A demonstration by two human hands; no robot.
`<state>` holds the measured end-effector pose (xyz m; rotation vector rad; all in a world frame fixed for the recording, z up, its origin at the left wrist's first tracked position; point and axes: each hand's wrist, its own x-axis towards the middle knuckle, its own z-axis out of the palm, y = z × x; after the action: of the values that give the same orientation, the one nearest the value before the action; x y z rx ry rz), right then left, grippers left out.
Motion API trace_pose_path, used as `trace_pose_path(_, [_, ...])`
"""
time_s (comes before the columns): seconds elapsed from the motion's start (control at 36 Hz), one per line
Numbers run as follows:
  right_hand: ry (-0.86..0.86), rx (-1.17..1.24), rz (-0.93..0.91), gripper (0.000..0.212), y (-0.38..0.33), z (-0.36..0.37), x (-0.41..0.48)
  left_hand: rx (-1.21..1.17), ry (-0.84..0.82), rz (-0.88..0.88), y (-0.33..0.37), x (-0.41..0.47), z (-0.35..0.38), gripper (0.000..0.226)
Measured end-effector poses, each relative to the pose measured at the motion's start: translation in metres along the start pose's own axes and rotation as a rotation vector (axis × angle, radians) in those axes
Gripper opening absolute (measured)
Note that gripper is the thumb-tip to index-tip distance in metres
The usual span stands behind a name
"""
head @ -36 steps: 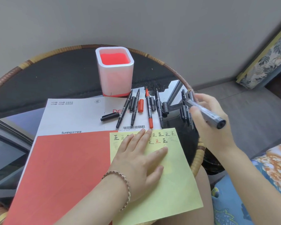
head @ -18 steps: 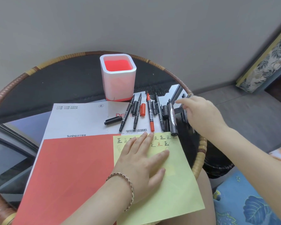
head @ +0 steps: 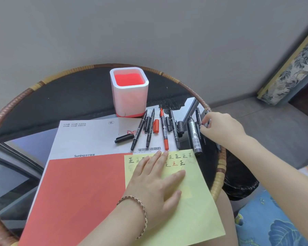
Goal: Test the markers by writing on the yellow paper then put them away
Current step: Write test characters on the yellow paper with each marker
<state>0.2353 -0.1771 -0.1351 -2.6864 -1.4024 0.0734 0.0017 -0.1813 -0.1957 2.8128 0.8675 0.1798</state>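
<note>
so left hand lies flat, pinning the yellow paper for writing; right hand, mid-right, pinches a thin marker, likely next to test.

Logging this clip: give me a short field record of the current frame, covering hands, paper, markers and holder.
left hand: flat on the yellow paper, fingers straight, pressing it down
right hand: at the table's right rim, fingertips pinching a thin black marker
yellow paper: two rows of test characters, black and red
thick marker: lying just left of the right hand
red marker: lying in the row of markers on the white sheet
pen holder: upright, no marker showing in it
</note>
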Motion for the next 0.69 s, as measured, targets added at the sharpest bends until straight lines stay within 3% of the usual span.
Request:
trace_pose_path(0.14, [-0.072, -0.042, 0.085, 0.021, -0.001, 0.003, 0.002, -0.008, 0.014, 0.001, 0.000, 0.000, 0.001, 0.041])
trace_pose_path(0.31, [-0.078, 0.069, 0.162, 0.023, -0.003, 0.000, 0.001, -0.085, 0.084, 0.032, -0.003, -0.001, 0.003, 0.034])
trace_pose_path(0.44, [0.001, 0.442, 0.088, 0.034, -0.010, -0.018, -0.016, -0.100, 0.130, 0.049, -0.003, -0.001, 0.004, 0.026])
trace_pose_path(0.61, [0.078, 0.994, 0.021, 0.017, -0.035, -0.027, -0.044, -0.035, 0.075, 0.022, 0.002, 0.000, 0.001, 0.032])
trace_pose_path(0.69, [0.103, 1.191, 0.002, 0.029, -0.048, -0.021, -0.061, -0.015, 0.082, 0.032, 0.000, -0.003, -0.006, 0.036])
